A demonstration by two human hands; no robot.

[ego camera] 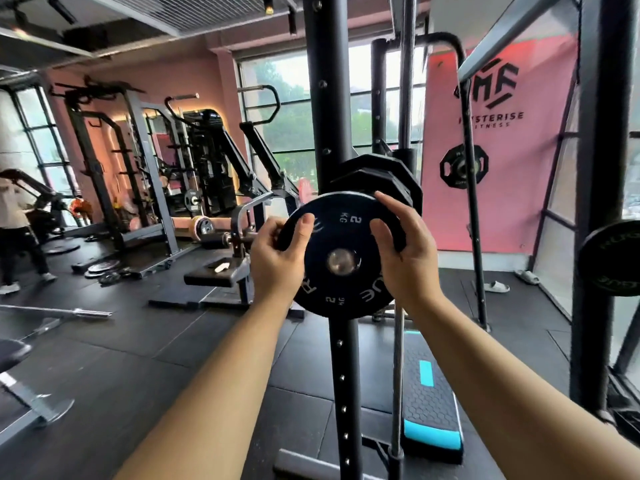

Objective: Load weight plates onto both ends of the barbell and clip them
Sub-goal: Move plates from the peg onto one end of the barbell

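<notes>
Left hand [277,258] and right hand [405,261] grip the rim of the round black rubber 2 kg plate [346,237], in front of the black steel rack upright [325,98]. If tilted, it could bind on the steel sleeve [343,261].

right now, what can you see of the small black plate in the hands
The small black plate is round, matte and rubbery-looking, with white 2 KG marks and partly hidden lettering. It stands upright, face to the camera, a shiny metal end filling its centre hole. The left hand grips its left rim and the right hand its right rim, thumbs on the face. Larger many-sided black plates sit close behind it.
</notes>
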